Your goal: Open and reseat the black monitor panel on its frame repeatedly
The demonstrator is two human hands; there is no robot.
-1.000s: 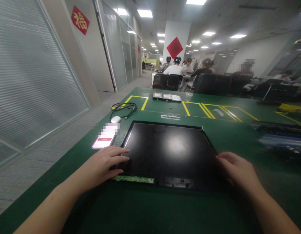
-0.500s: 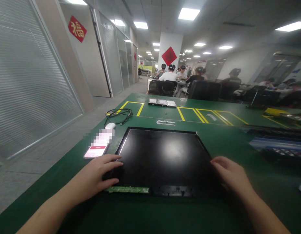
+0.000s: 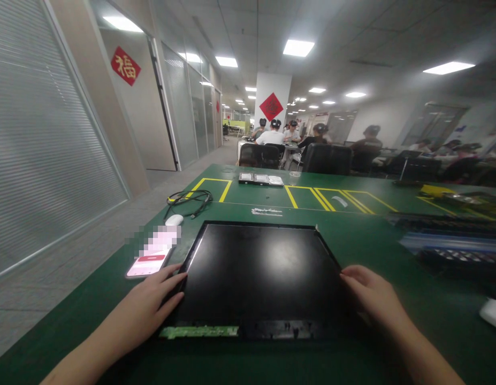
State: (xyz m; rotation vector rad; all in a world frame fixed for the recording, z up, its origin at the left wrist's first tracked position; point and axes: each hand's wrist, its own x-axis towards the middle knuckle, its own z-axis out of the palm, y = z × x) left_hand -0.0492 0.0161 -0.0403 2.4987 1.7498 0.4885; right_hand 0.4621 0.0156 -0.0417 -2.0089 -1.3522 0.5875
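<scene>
A black LCD screen panel (image 3: 248, 272) lies flat on the green table in front of me, a bright reflection on its surface. A green circuit board strip (image 3: 199, 331) runs along the left part of its near edge. My left hand (image 3: 151, 299) grips the panel's left edge, its fingertips at the rim. On the opposite side my right hand (image 3: 372, 294) is closed on the right edge, with the thumb and index finger at the rim and the other fingers hidden below.
Left of the panel lie a lit phone (image 3: 151, 259), a white mouse (image 3: 174, 220) and a coiled black cable (image 3: 189, 200). Several hard drives (image 3: 261, 179) stand at the far side. Blurred blue-and-black parts (image 3: 452, 243) lie right. People (image 3: 272, 133) sit beyond the table.
The whole view has tilted up and turned slightly right. My left hand's fingers have drawn back from the panel's surface to its left edge; the right hand stays at the right edge.
</scene>
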